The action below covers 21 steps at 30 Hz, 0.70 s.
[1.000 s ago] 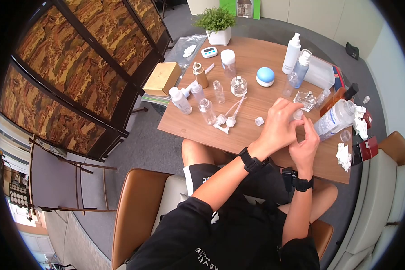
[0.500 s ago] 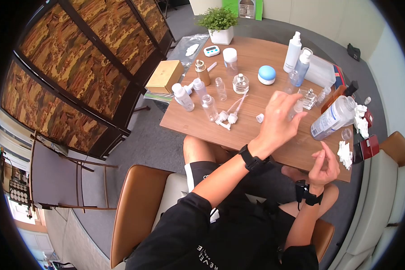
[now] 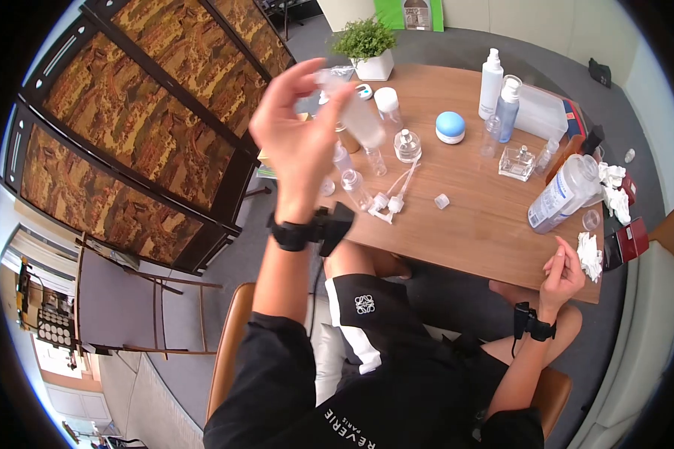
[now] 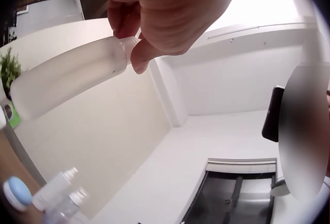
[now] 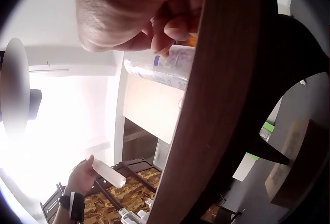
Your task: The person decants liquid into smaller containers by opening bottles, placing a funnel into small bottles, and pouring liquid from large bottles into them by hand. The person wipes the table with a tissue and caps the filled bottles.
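Observation:
My left hand (image 3: 299, 127) is raised over the table's left side and pinches a frosted bottle (image 3: 362, 123) near its narrow end. In the left wrist view the bottle (image 4: 69, 77) slants down and away from my thumb and fingers (image 4: 136, 59). My right hand (image 3: 563, 278) is at the front right table edge, fingers loosely bent, with nothing visible in them. Just beyond it stands a large clear labelled bottle (image 3: 564, 196), also behind the fingers (image 5: 162, 33) in the right wrist view. A small white cap (image 3: 442, 201) lies mid-table.
Several small clear bottles, such as one (image 3: 356, 188), and pump heads (image 3: 387, 203) stand or lie at left. Farther back are a blue-lidded jar (image 3: 450, 128), a white bottle (image 3: 490, 84), a plastic box (image 3: 540, 112) and a plant (image 3: 364, 41). Crumpled tissue (image 3: 589, 256) lies at right.
The hands were together at the table's right side and have parted. My left hand has moved far left and up with the frosted bottle; my right hand has moved down and right.

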{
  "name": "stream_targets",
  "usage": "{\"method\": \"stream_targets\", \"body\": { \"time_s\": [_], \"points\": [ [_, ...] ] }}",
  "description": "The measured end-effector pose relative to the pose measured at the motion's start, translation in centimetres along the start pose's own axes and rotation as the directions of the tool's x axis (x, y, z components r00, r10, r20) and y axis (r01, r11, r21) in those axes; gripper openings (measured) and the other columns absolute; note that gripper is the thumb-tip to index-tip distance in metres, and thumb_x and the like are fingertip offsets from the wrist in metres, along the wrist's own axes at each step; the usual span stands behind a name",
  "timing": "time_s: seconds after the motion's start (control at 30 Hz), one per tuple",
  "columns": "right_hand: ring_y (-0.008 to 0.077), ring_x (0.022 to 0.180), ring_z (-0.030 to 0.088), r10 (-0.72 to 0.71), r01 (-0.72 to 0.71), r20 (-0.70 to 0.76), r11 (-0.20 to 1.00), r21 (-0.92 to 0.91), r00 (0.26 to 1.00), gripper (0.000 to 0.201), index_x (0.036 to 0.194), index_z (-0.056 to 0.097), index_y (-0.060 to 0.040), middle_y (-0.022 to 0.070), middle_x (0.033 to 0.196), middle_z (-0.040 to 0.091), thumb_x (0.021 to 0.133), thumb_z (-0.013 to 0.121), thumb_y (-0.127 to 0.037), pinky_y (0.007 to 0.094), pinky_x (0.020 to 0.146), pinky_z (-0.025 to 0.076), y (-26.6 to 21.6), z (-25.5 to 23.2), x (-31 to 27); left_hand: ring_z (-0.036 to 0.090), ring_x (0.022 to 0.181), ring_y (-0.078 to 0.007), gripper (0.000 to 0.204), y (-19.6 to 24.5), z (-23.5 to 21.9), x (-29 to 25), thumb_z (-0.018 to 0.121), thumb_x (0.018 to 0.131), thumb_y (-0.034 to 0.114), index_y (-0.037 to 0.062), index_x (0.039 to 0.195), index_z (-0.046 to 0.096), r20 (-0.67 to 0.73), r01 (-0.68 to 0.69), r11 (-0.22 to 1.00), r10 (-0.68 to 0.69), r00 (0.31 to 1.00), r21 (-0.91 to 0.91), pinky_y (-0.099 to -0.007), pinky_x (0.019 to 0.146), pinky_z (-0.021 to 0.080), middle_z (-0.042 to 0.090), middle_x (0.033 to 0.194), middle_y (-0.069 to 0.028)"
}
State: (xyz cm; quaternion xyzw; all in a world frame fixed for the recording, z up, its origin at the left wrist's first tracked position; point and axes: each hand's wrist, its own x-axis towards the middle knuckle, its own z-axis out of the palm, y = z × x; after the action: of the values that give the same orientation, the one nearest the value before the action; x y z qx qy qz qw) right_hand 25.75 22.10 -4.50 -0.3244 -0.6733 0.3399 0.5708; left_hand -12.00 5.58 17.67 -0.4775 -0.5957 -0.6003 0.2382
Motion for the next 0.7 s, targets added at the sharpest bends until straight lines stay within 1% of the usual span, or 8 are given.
{"method": "stream_targets", "body": {
  "time_s": [0.07, 0.13, 0.23, 0.33, 0.5, 0.53, 0.63, 0.7],
  "points": [
    [0.0036, 0.056, 0.049, 0.027, -0.027, 0.002, 1.000, 0.013, 1.000, 0.023, 0.118, 0.072, 0.0071, -0.0007, 0.067, 0.058, 0.105, 0.056, 0.000, 0.0205, 0.051, 0.033, -0.1, -0.2, 0.0, 0.071, 0.093, -0.0134, 0.040, -0.8, -2.0, 1.2, 0.084, 0.086, -0.005, -0.0087, 0.123, 0.070, -0.046, -0.007, 0.999, 0.005, 0.999, -0.041, -0.0252, 0.084, 0.058, 0.074, 0.102, -0.0103],
    [0.0036, 0.056, 0.048, 0.074, -0.075, 0.022, 0.997, 0.024, 0.997, 0.023, 0.118, 0.072, 0.0064, -0.0013, 0.067, 0.057, 0.105, 0.056, 0.000, 0.0209, 0.051, 0.033, -0.2, -0.1, 0.1, 0.068, 0.084, -0.0112, 0.040, -1.8, -4.2, 1.6, 0.090, 0.080, 0.001, -0.0019, 0.117, 0.075, -0.143, 0.032, 0.999, -0.028, 0.989, 0.029, -0.0257, 0.080, 0.056, 0.073, 0.093, -0.0044],
    [0.0035, 0.056, 0.047, 0.060, -0.059, 0.050, 0.998, -0.010, 0.997, 0.022, 0.119, 0.072, 0.0058, -0.0021, 0.067, 0.055, 0.105, 0.056, -0.001, 0.0212, 0.051, 0.032, 0.2, 0.0, 0.1, 0.065, 0.082, -0.0077, 0.038, -3.6, -7.7, 0.8, 0.090, 0.083, 0.007, 0.0003, 0.117, 0.076, -0.172, 0.084, 0.953, -0.034, 0.985, 0.292, -0.0247, 0.077, 0.055, 0.072, 0.091, -0.0017],
    [0.0030, 0.056, 0.046, 0.082, -0.082, 0.050, 0.997, 0.004, 0.995, 0.022, 0.118, 0.073, 0.0054, -0.0025, 0.066, 0.055, 0.106, 0.056, -0.002, 0.0209, 0.050, 0.030, 0.3, -0.3, 0.1, 0.064, 0.080, -0.0070, 0.039, -5.2, -10.3, -0.8, 0.090, 0.083, 0.008, -0.0003, 0.118, 0.075, -0.167, 0.130, 0.915, -0.070, 0.984, 0.382, -0.0241, 0.074, 0.054, 0.070, 0.088, -0.0002],
    [0.0022, 0.056, 0.046, 0.133, -0.135, 0.027, 0.990, 0.050, 0.991, 0.022, 0.118, 0.073, 0.0045, -0.0028, 0.066, 0.055, 0.106, 0.057, -0.003, 0.0203, 0.050, 0.029, 0.7, -0.3, 0.0, 0.064, 0.079, -0.0084, 0.039, -8.0, -11.8, -5.6, 0.088, 0.082, 0.003, -0.0008, 0.119, 0.075, -0.174, 0.317, 0.898, -0.275, 0.946, 0.304, -0.0243, 0.075, 0.053, 0.069, 0.088, -0.0013],
    [0.0019, 0.056, 0.046, 0.141, -0.142, 0.027, 0.989, 0.048, 0.990, 0.022, 0.118, 0.073, 0.0043, -0.0028, 0.066, 0.055, 0.106, 0.057, -0.003, 0.0201, 0.050, 0.029, 0.7, -0.4, 0.1, 0.064, 0.079, -0.0092, 0.040, -8.9, -11.9, -6.7, 0.089, 0.081, 0.006, 0.0000, 0.118, 0.075, -0.170, 0.317, 0.889, -0.274, 0.947, 0.331, -0.0255, 0.074, 0.053, 0.071, 0.089, -0.0027],
    [0.0019, 0.056, 0.046, 0.139, -0.141, 0.041, 0.988, 0.057, 0.989, 0.021, 0.118, 0.073, 0.0040, -0.0030, 0.066, 0.055, 0.106, 0.057, -0.004, 0.0201, 0.050, 0.029, 0.5, -0.3, 0.2, 0.064, 0.080, -0.0109, 0.041, -10.7, -11.0, -9.4, 0.090, 0.080, 0.012, 0.0018, 0.117, 0.076, -0.182, 0.425, 0.863, -0.388, 0.904, 0.272, -0.0278, 0.074, 0.052, 0.073, 0.091, -0.0053],
    [0.0020, 0.056, 0.046, 0.149, -0.151, 0.043, 0.987, 0.061, 0.988, 0.021, 0.117, 0.073, 0.0040, -0.0030, 0.066, 0.055, 0.106, 0.057, -0.004, 0.0200, 0.050, 0.029, 0.5, -0.5, 0.2, 0.062, 0.080, -0.0114, 0.041, -11.2, -10.4, -10.5, 0.090, 0.081, 0.013, 0.0025, 0.118, 0.076, -0.190, 0.449, 0.836, -0.408, 0.893, 0.316, -0.0283, 0.075, 0.052, 0.073, 0.091, -0.0056]
  ]
}}
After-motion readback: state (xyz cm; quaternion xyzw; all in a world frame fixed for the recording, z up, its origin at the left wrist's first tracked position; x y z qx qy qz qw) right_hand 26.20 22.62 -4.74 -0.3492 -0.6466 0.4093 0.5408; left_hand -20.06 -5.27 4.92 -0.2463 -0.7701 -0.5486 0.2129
